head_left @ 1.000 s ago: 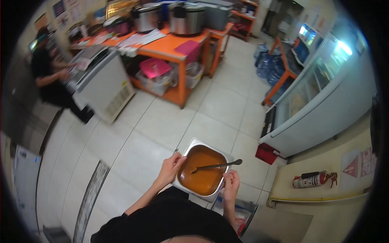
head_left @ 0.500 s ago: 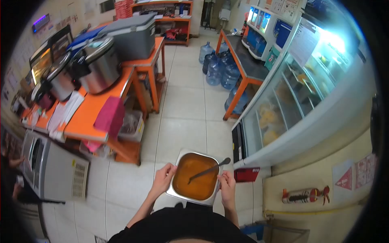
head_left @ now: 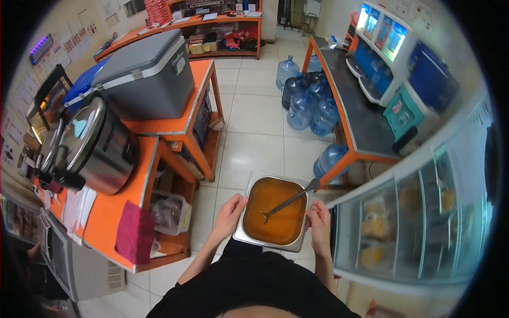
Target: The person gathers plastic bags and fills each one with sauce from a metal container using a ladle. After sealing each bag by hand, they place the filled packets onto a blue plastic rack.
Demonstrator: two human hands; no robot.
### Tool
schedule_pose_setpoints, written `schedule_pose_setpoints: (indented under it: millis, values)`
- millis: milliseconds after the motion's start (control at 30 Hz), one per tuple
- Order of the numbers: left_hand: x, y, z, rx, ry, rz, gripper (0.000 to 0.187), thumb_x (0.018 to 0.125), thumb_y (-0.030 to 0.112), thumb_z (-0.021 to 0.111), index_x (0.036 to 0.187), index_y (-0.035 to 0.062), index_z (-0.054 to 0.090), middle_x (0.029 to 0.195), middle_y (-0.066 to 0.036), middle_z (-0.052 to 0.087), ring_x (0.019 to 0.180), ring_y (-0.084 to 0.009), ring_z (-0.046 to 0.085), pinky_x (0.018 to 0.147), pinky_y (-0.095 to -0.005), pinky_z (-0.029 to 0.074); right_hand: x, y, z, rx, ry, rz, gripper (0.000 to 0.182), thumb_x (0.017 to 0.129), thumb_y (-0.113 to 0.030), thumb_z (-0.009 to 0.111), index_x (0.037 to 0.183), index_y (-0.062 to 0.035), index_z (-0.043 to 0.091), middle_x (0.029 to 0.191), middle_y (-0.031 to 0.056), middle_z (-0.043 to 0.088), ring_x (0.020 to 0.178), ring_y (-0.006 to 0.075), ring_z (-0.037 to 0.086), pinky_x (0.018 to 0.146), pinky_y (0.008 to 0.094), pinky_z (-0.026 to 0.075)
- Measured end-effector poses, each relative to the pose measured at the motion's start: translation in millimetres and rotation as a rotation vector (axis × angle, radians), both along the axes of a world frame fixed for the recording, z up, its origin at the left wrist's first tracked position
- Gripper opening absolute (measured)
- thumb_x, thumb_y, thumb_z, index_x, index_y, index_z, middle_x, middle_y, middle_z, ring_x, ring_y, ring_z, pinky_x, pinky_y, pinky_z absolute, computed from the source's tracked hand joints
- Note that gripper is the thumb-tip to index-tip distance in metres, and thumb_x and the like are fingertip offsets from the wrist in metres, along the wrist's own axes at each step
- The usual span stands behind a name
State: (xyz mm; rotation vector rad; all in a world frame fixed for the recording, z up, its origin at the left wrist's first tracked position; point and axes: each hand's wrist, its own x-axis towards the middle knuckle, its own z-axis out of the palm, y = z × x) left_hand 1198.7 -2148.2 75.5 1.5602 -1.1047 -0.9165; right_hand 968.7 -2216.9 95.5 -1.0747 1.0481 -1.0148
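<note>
A square metal food pan full of orange-brown liquid is held level in front of my body, above the tiled floor. My left hand grips its left rim, thumb on top and fingers curled beneath. At the right rim, my right hand is closed on the edge in the same way. A dark-handled ladle rests in the pan, its lower end dipped in the liquid and its handle sticking out over the upper right corner.
Orange tables on the left carry a large steel cooker and a grey cooler. A pink cloth hangs off the near corner. To the right stand a glass-door fridge, a dark-topped table and several water jugs. Another person is at far left.
I have moved forward along the aisle with the pan between my hands. The tables, cooler and jugs appear nearer, and the fire extinguisher at lower right has left the view.
</note>
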Motion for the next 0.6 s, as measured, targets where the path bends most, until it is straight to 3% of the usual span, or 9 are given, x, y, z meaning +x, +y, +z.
schedule_pose_setpoints:
  millis: [200,467,600]
  values:
    - [91,-183,-36,0.007,0.042,0.025,0.033,0.093,0.028,0.047,0.073,0.0018,0.043,0.06,0.0,0.029,0.059,-0.0069,0.03,0.051,-0.025,0.028,90,-198,-35,0.004,0.029,0.122,0.01,0.083,-0.001,0.045,0.091,-0.0019,0.051,0.064,-0.0047,0.047,0.052,0.0014,0.042,0.044,0.017,0.032]
    - [209,-439,-27,-0.011,0.029,0.056,0.033,0.093,0.029,0.048,0.074,0.0016,0.045,0.058,0.0,0.032,0.058,-0.0064,0.03,0.05,-0.025,0.029,211,-451,-45,0.109,0.023,0.023,0.011,0.081,-0.005,0.047,0.091,-0.0047,0.052,0.059,-0.0085,0.038,0.05,0.0013,0.034,0.043,0.018,0.027]
    - [264,-560,-34,-0.053,0.04,0.023,0.03,0.092,0.028,0.048,0.077,0.0016,0.046,0.058,0.001,0.035,0.058,-0.006,0.034,0.05,-0.0247,0.03,268,-565,-45,0.117,-0.054,0.014,0.01,0.08,-0.002,0.047,0.089,-0.0032,0.051,0.062,-0.0049,0.046,0.053,0.0021,0.039,0.046,0.0185,0.028]
